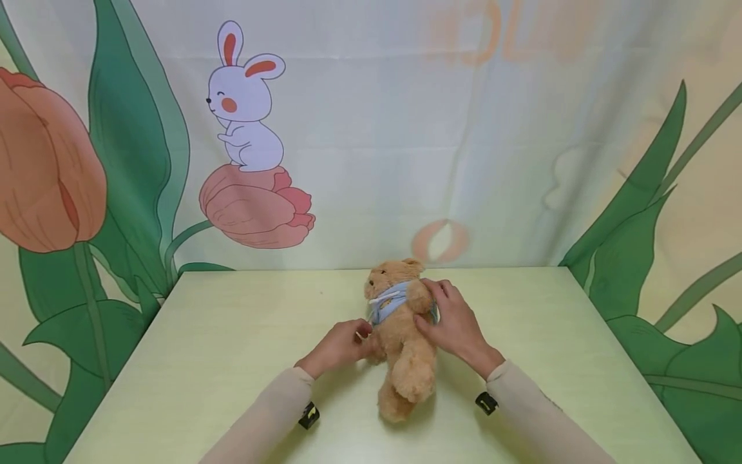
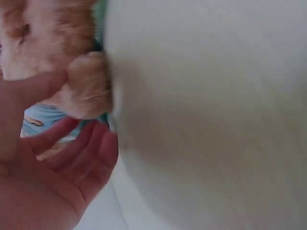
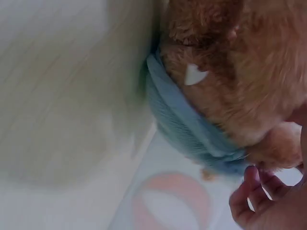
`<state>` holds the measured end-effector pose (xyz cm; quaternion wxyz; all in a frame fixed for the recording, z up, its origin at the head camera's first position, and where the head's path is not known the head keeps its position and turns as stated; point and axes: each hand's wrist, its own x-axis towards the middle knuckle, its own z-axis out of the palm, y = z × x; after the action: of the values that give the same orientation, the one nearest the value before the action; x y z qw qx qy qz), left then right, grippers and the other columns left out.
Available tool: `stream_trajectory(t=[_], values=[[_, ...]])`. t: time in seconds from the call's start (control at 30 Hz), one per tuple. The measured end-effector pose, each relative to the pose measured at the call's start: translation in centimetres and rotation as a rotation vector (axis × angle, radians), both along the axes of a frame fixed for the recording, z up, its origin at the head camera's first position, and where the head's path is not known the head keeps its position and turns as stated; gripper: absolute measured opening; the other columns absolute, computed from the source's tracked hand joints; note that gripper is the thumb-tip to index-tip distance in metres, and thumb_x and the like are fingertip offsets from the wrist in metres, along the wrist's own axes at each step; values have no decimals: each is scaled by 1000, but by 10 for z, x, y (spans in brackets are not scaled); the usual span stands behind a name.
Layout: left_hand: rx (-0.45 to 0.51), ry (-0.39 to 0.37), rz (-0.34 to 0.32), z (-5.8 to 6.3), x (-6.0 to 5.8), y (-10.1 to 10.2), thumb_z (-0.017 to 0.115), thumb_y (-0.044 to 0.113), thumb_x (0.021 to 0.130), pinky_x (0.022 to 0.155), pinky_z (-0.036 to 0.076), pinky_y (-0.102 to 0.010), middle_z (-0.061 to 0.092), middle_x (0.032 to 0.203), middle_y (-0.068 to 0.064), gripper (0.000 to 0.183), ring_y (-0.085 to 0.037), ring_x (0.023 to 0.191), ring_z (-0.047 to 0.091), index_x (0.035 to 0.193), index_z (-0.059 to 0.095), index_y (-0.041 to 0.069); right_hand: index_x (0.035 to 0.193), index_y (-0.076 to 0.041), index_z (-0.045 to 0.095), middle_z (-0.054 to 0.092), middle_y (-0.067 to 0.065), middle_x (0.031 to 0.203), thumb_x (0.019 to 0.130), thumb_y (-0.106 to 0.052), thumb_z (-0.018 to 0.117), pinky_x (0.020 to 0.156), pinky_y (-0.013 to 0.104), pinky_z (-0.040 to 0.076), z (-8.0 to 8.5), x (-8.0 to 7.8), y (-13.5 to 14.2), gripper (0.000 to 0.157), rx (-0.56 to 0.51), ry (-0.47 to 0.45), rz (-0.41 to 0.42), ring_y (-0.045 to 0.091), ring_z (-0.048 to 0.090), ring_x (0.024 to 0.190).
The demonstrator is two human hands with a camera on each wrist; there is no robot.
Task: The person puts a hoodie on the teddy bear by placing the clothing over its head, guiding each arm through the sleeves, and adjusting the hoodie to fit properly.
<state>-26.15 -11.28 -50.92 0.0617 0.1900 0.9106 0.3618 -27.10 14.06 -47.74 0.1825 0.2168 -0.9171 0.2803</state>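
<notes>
A light brown teddy bear (image 1: 400, 338) in a pale blue top (image 1: 390, 303) is on the table, its head towards the back and turned left. My left hand (image 1: 342, 345) holds the bear's arm at its left side; in the left wrist view the thumb lies on the furry paw (image 2: 88, 88), with the fingers curled round behind. At the other side, my right hand (image 1: 458, 322) grips the bear by its body and arm, thumb in front. The right wrist view has its fingertips at the edge of the blue top (image 3: 192, 124), near a small white tag (image 3: 195, 75).
A pale yellow-green table (image 1: 243, 322) lies beneath the bear. Behind it hangs a printed curtain (image 1: 371, 129) with a rabbit, tulips and leaves. Dark wrist-worn devices show by the left sleeve (image 1: 263, 412) and the right sleeve (image 1: 542, 412).
</notes>
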Motion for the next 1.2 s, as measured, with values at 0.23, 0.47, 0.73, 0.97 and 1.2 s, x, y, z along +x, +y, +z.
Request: stream_trajectory(t=[0.23,0.47,0.73,0.97,1.2], values=[[-52,111,-67,-5,0,7,72,16,87,77,52,-35,70,103,-10,28,-21,92,65,112,65,5,129,-9,58,66,10,105,92,-27,70,62,32,49,3,-3,5,43,-100,6,10,19,61,75],[18,191,108,11,3,-15,68,14,89,63,41,-30,61,88,0,18,-14,70,48,107,70,13,116,-15,58,65,10,82,94,-27,65,60,37,58,-3,-7,20,26,-328,-376,-24,26,70,67],[-209,329,20,39,9,-6,68,27,91,96,40,-50,64,117,-5,27,-27,110,55,115,69,15,125,-13,59,68,14,93,96,-20,62,59,49,56,-13,-13,25,30,-332,-504,12,31,71,64],[-285,367,-202,48,2,31,56,29,101,111,40,-47,47,148,-11,43,-31,139,42,140,54,11,128,-13,60,68,16,97,95,-21,65,65,47,58,-12,-14,27,34,-324,-497,50,33,71,70],[-230,315,-171,41,-5,34,61,29,98,107,42,-49,49,142,-11,50,-33,133,43,143,50,9,134,-2,59,55,21,139,102,-17,42,76,40,60,-7,-15,39,39,-512,-684,157,35,69,98]])
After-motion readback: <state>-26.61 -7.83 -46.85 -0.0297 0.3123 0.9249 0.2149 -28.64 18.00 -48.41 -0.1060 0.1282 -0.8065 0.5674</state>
